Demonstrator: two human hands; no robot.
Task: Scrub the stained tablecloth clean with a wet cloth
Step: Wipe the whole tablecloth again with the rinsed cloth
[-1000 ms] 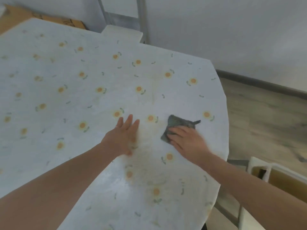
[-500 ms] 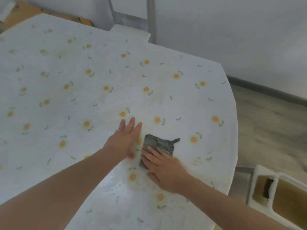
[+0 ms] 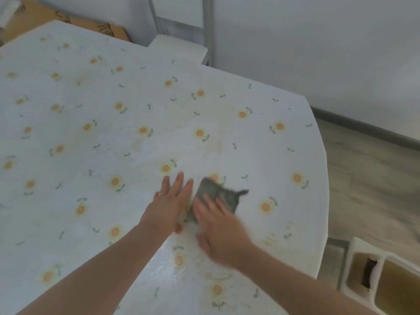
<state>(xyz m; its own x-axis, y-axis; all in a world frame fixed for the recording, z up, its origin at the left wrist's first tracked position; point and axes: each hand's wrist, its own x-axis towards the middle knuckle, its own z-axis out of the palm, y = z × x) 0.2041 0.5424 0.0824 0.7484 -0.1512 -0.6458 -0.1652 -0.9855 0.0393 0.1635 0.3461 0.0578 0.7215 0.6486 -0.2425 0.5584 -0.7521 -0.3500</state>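
A white tablecloth printed with small orange flowers covers the table. Faint yellowish stains show near its middle and further back. A grey wet cloth lies flat on the tablecloth. My right hand, blurred by motion, presses down on the cloth's near part with its fingers spread over it. My left hand rests flat on the tablecloth just left of the cloth, fingers together, a ring on one finger. The surface near my wrists looks wet and shiny.
The table's right edge curves off to a wooden floor. A white bucket with murky yellowish water stands on the floor at lower right. A white chair and metal frame stand behind the table by the wall.
My right hand slid the grey cloth leftward and toward me, up beside my left hand, and now pushes it slightly away again. My left hand stayed flat in place.
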